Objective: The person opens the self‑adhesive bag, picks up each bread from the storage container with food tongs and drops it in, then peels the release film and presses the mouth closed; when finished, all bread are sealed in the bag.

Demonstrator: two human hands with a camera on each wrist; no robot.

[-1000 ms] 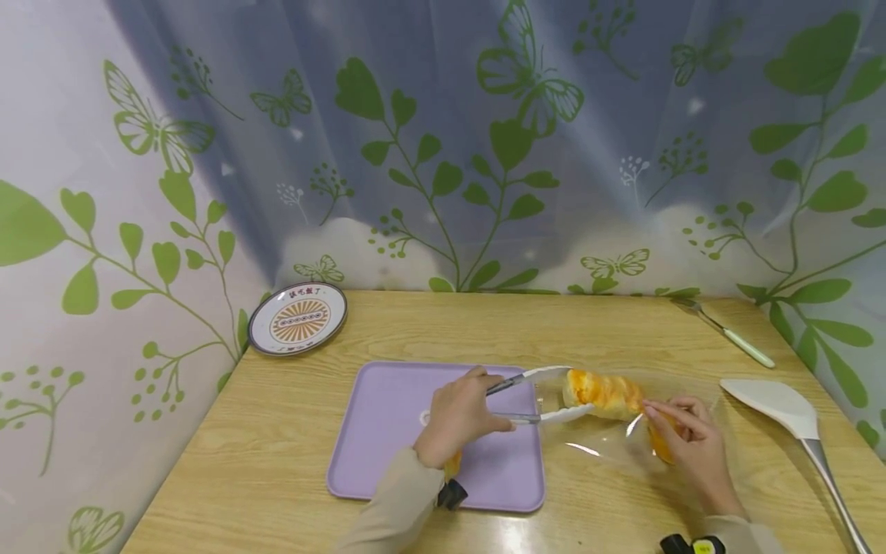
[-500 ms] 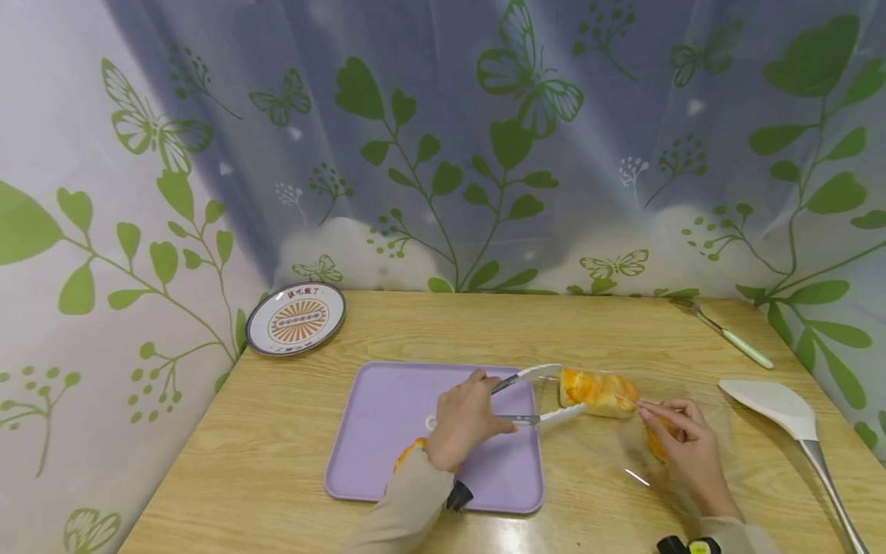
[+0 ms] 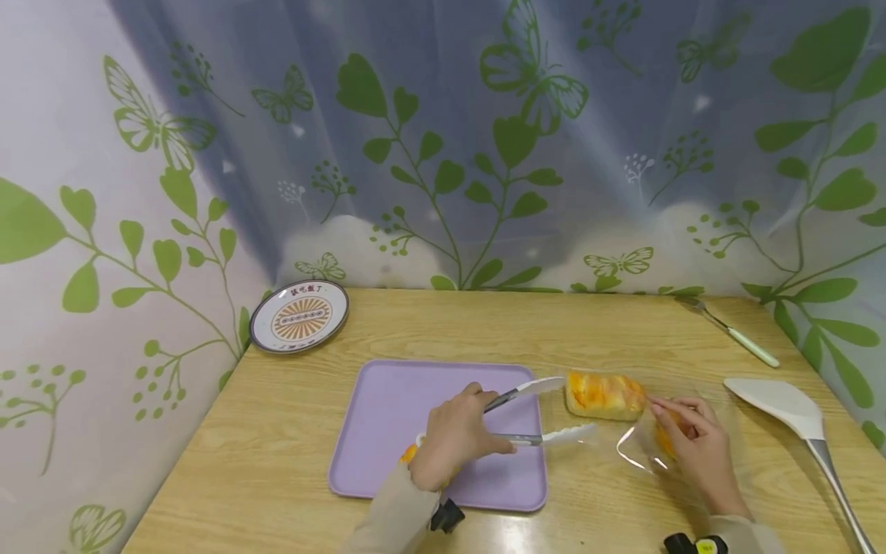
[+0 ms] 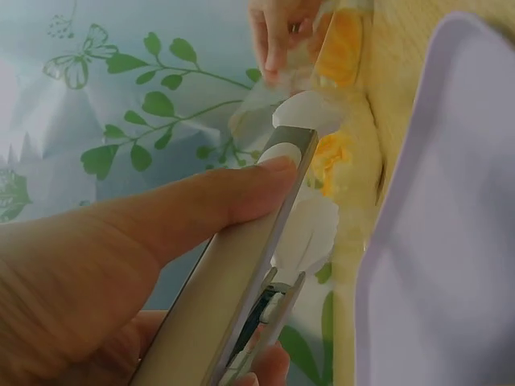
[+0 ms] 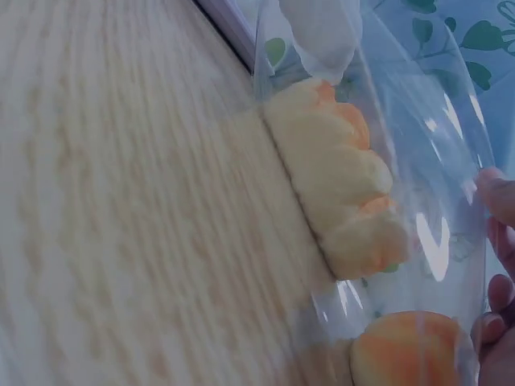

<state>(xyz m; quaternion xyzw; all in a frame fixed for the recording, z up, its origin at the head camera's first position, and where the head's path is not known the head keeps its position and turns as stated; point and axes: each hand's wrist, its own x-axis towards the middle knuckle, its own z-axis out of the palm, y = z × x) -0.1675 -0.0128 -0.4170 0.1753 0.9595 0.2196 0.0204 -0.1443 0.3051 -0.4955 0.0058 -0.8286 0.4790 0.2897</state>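
My left hand (image 3: pixel 460 435) grips a pair of tongs (image 3: pixel 522 440) with grey handles and white tips. The tips stand spread, just left of a golden bread roll (image 3: pixel 605 396). That roll shows through a clear plastic bag (image 5: pixel 430 104), on the wooden table. My right hand (image 3: pixel 702 454) pinches the film at its edge. A second, rounder bread (image 5: pixel 410 350) shows through the film under the right hand. Another orange-topped bread (image 3: pixel 408 454) lies on the purple tray (image 3: pixel 388 400), mostly hidden behind my left wrist.
A patterned plate (image 3: pixel 299 315) stands at the back left of the table (image 3: pixel 228 446). To the right lie a white spatula (image 3: pixel 782 404) with a metal handle and a fork (image 3: pixel 751 346) with a pale green handle. A printed curtain (image 3: pixel 429 192) hangs behind the table's far edge.
The tongs' tips, earlier around the left end of the bread roll, have spread wider and come away from it. The film near my right hand has shifted; that hand keeps its pinch.
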